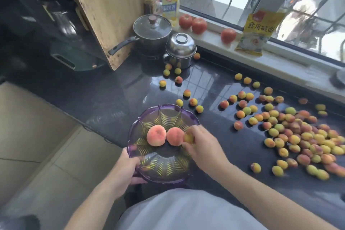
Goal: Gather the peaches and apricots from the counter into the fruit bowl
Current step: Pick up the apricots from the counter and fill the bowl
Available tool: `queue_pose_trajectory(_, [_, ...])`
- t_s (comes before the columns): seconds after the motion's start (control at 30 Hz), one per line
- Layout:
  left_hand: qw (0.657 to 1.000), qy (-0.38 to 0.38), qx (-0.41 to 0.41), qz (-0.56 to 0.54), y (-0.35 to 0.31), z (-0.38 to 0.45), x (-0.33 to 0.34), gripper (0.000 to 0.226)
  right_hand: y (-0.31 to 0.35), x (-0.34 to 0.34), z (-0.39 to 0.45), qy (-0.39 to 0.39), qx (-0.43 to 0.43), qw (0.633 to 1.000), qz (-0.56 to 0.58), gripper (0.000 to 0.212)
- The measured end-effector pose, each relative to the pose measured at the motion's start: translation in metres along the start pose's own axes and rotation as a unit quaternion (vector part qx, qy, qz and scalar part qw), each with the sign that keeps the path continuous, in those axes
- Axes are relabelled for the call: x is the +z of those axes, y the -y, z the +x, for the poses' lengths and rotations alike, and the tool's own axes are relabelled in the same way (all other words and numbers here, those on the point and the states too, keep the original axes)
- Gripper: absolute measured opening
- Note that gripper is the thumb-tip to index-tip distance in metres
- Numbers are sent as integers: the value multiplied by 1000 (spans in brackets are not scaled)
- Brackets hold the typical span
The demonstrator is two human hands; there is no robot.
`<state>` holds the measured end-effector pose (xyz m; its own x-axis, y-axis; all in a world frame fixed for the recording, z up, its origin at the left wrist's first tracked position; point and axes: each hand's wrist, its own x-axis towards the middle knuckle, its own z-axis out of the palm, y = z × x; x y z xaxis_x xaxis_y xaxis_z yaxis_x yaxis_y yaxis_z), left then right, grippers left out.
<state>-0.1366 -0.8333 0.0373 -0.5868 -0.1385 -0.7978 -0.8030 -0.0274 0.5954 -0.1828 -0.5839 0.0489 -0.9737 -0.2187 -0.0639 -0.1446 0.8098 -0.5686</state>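
Fingers: our right hand [200, 144] is pinching one apricot [188, 138] over the fruit bowl [164, 172], lower centre; our left hand [127, 169] is gripping its rim.
Fruit: two peaches [156, 135] are lying inside; most apricots [298, 136] are waiting at right.
Risk: we are judging that a dropped apricot may bounce out.

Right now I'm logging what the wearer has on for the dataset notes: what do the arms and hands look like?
Both forearms are bare, with no sleeves in view. The left hand and right hand wear no gloves, and no rings, watch or bracelet show. A light grey-white garment covers the torso below.
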Motion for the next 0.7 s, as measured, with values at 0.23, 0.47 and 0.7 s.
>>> queue_pose_trajectory(0.23, [998, 37, -23, 53, -2, 0, 8, 26, -3, 69, 3, 145, -93, 962, -211, 17])
queue_pose_trajectory(0.47, [998, 36, -9, 50, 2, 0, 9, 28, 2, 80, 10, 148, -128, 929, -314, 37])
queue_pose_trajectory(0.7, [996, 42, -19, 72, 5, 9, 1, 24, -1, 37, 10, 33, -137, 962, -236, 33])
